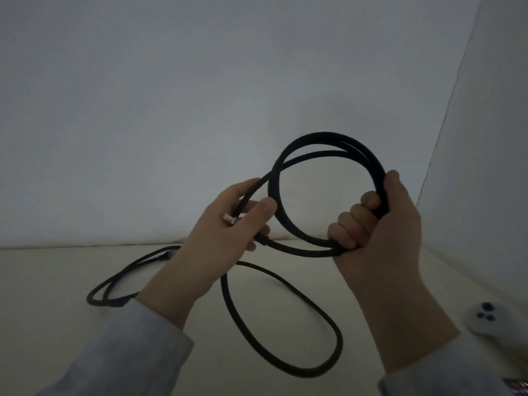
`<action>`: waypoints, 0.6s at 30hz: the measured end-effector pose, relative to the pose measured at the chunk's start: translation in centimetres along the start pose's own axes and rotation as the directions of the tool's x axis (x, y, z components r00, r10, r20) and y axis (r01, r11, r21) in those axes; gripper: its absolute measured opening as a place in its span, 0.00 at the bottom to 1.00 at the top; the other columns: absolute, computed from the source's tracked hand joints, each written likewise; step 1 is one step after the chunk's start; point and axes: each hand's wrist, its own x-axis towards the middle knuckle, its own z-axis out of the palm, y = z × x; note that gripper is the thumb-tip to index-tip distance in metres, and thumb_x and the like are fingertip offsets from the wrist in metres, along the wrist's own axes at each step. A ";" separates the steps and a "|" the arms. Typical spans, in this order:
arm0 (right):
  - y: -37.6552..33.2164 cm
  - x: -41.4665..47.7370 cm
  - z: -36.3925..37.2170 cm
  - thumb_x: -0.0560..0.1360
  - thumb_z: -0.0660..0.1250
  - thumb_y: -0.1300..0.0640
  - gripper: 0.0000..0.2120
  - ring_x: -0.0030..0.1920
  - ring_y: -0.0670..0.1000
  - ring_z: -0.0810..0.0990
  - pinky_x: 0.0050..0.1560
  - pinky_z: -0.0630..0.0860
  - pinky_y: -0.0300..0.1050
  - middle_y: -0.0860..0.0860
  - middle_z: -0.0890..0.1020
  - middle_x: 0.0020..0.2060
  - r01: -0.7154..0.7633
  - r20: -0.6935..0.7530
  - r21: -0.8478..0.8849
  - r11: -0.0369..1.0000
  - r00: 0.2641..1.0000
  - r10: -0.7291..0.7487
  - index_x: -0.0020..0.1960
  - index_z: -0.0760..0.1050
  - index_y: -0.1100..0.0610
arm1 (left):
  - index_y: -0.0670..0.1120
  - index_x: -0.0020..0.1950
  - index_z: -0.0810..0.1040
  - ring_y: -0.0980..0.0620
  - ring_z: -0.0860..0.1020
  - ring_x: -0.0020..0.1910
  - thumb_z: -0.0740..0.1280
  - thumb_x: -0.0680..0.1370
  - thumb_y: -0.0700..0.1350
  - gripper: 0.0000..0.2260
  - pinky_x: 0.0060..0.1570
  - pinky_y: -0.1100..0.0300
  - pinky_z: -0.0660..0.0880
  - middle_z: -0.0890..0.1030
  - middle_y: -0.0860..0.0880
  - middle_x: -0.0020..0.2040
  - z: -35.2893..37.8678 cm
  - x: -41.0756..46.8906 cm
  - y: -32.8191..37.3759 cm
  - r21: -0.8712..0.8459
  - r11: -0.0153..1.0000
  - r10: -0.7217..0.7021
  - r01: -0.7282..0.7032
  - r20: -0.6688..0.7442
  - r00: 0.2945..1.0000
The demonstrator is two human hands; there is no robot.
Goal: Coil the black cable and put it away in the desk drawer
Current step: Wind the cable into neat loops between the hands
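Right hand [380, 221] raised, fist wrapped round coiled cable [323, 195]. Left hand [225, 232] pinching plug end, looks like thumb on top. Rest of cable trailing on desk [57, 281].

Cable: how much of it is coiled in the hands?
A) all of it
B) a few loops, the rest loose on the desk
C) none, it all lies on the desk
B: the right hand grips a few loops of the cable, the left hand holds its plug end, and loose loops lie on the desk.
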 end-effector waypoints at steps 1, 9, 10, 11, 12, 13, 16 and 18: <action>0.1 0.0 0.0 0.80 0.65 0.40 0.25 0.27 0.48 0.50 0.23 0.51 0.41 0.47 0.55 0.25 -0.011 0.003 -0.015 1.000 1.000 0.011 0.30 0.66 0.52 | 0.60 0.65 0.76 0.56 0.85 0.45 0.68 0.71 0.63 0.23 0.46 0.56 0.82 0.85 0.55 0.50 0.1 0.1 0.0 -0.010 1.000 -0.002 0.002 -0.023 1.000; 0.2 -0.1 0.2 0.79 0.65 0.40 0.25 0.23 0.47 0.51 0.21 0.51 0.40 0.46 0.55 0.23 -0.105 0.052 -0.095 0.990 0.993 0.110 0.30 0.66 0.52 | 0.63 0.55 0.79 0.55 0.85 0.45 0.65 0.66 0.75 0.24 0.47 0.54 0.82 0.86 0.56 0.46 0.3 -0.1 0.7 0.040 0.999 -0.002 0.007 -0.117 0.993; 0.2 -0.2 0.2 0.79 0.66 0.41 0.25 0.22 0.46 0.51 0.21 0.51 0.39 0.46 0.55 0.23 -0.114 0.053 -0.105 0.988 0.991 0.120 0.29 0.66 0.52 | 0.61 0.55 0.79 0.53 0.85 0.44 0.64 0.66 0.73 0.24 0.46 0.55 0.82 0.86 0.56 0.45 0.3 -0.1 0.8 0.040 0.999 -0.002 0.007 -0.128 0.992; 0.2 -0.2 0.2 0.79 0.66 0.41 0.25 0.22 0.46 0.52 0.21 0.52 0.39 0.46 0.55 0.23 -0.123 0.056 -0.116 0.986 0.990 0.130 0.29 0.65 0.52 | 0.59 0.54 0.81 0.52 0.85 0.43 0.64 0.66 0.71 0.24 0.44 0.56 0.82 0.86 0.55 0.44 0.3 -0.1 0.9 0.039 0.999 -0.001 0.007 -0.139 0.990; 0.2 -0.1 0.2 0.79 0.66 0.41 0.25 0.22 0.46 0.52 0.20 0.52 0.39 0.46 0.55 0.23 -0.130 0.062 -0.127 0.983 0.988 0.139 0.29 0.65 0.52 | 0.57 0.54 0.82 0.52 0.85 0.43 0.65 0.69 0.68 0.21 0.42 0.58 0.82 0.86 0.54 0.42 0.3 0.0 0.9 0.038 0.999 -0.003 0.009 -0.149 0.989; 0.2 -0.1 0.3 0.79 0.66 0.41 0.25 0.22 0.46 0.52 0.20 0.53 0.39 0.46 0.55 0.23 -0.135 0.069 -0.143 0.980 0.987 0.146 0.29 0.65 0.52 | 0.55 0.53 0.82 0.51 0.85 0.42 0.68 0.72 0.64 0.17 0.41 0.59 0.81 0.85 0.53 0.40 0.3 0.0 0.9 0.032 0.999 -0.011 0.016 -0.158 0.987; 0.2 -0.3 0.5 0.79 0.65 0.42 0.25 0.22 0.47 0.52 0.20 0.53 0.38 0.47 0.55 0.23 -0.136 0.091 -0.196 0.971 0.983 0.157 0.29 0.64 0.53 | 0.48 0.53 0.81 0.51 0.85 0.38 0.73 0.69 0.58 0.18 0.43 0.57 0.81 0.83 0.53 0.35 0.1 0.1 1.0 -0.087 0.993 -0.092 0.081 -0.126 0.988; 0.3 -0.5 0.7 0.79 0.65 0.42 0.25 0.22 0.47 0.52 0.20 0.53 0.38 0.47 0.55 0.23 -0.135 0.106 -0.209 0.969 0.982 0.159 0.30 0.64 0.53 | 0.46 0.54 0.79 0.51 0.84 0.35 0.74 0.67 0.57 0.21 0.45 0.52 0.81 0.80 0.53 0.33 0.0 0.1 1.1 -0.199 0.974 -0.126 0.103 -0.102 0.987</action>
